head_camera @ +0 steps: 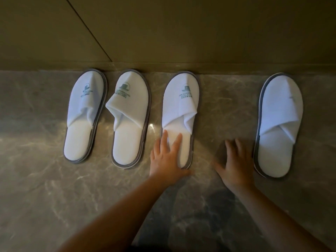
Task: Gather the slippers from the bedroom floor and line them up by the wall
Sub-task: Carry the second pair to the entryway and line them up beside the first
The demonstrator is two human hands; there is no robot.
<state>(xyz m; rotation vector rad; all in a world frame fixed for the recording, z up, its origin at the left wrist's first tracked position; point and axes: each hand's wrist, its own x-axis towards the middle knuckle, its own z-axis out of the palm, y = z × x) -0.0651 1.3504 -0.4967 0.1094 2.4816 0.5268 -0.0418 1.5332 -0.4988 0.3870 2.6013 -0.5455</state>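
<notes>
Along the wall (181, 33), four white slippers lie toes-in on the marble floor (45, 197). Aligning step under way. Left hand (168, 157), grip spread flat, fingers resting on the third slipper (180, 113) at its heel. Right hand (236, 164) blurred, fingers apart, holding nothing, just beside the fourth slipper (280, 124), which sits well apart. Next move likely: slide it leftward to close the gap.

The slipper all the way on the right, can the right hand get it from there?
Probably yes. The right hand lies open on the floor just beside the far-right slipper, with nothing between them.
</notes>
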